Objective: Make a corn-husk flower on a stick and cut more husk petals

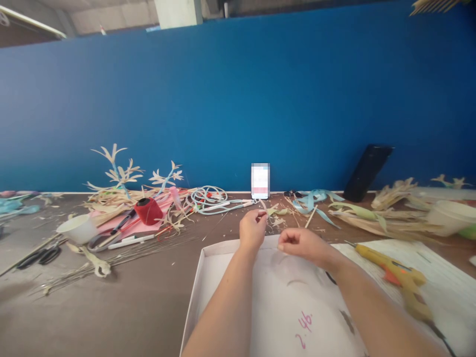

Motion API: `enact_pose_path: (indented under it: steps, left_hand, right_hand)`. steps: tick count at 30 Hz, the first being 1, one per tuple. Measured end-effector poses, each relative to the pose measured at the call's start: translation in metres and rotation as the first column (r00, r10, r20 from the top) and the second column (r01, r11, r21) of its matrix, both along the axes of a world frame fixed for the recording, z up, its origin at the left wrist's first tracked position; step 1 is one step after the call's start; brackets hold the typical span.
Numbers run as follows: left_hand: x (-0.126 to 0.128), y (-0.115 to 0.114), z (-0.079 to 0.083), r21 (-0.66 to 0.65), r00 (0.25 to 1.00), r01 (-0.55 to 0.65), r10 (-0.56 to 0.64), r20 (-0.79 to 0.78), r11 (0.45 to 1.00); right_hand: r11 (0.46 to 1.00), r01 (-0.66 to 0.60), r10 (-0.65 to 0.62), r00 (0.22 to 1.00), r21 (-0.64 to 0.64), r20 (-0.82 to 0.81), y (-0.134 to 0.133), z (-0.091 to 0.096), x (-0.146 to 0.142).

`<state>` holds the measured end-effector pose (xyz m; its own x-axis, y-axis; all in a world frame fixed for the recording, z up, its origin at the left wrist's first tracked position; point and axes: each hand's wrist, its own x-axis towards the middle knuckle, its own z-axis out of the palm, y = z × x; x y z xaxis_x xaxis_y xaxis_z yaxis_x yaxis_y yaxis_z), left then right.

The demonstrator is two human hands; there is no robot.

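Observation:
My left hand is raised above the far edge of a shallow white box lid, its fingers closed in a pinch. Just to its right, my right hand has thumb and forefinger pressed together near the lid's far rim. Whatever either hand holds, if anything, is too small to make out. Pink handwriting marks the lid's white surface. Beyond the hands lie pale dried husk scraps, and a phone with a lit screen leans against the blue partition.
On the right, a yellow glue gun rests on white paper, near husks and a cup. Leftward are red thread, a white cup, black scissors, thin wires, a coiled cable and husk flowers.

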<state>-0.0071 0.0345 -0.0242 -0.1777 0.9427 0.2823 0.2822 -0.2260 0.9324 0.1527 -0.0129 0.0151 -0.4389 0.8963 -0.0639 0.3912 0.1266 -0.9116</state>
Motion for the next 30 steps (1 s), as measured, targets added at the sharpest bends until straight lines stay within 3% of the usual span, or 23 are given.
enact_pose_path:
  steps: [2,6,10,15,19,30]
  left_hand:
    - [0.000,0.000,0.000,-0.005,1.000,-0.002,0.002,-0.012,1.000]
    - [0.001,-0.002,0.001,0.019,1.000,0.014,-0.014,-0.004,1.000]
    - [0.002,-0.003,0.003,0.011,1.000,0.018,-0.018,-0.002,1.000]
    - [0.002,-0.005,0.006,-0.009,1.000,0.010,-0.010,-0.029,1.000]
    - [0.003,-0.006,0.005,0.010,0.999,0.012,-0.011,-0.049,1.000]
    - [0.002,-0.008,0.007,0.053,0.995,0.008,-0.003,-0.097,0.999]
  right_hand:
    - [0.994,0.082,-0.095,0.971,-0.065,-0.218,0.001,0.004,0.001]
    - [0.966,0.155,-0.243,0.817,-0.206,-0.523,0.005,0.003,0.002]
    - [0.923,0.192,-0.373,0.650,-0.333,-0.662,0.010,-0.003,0.003]
    - [0.898,0.141,-0.426,0.516,-0.417,-0.743,0.014,-0.009,0.005]
    - [0.894,0.114,-0.432,0.481,-0.434,-0.763,0.016,-0.012,0.005]
    - [0.884,0.165,-0.458,0.501,-0.438,-0.735,0.020,-0.019,0.004]
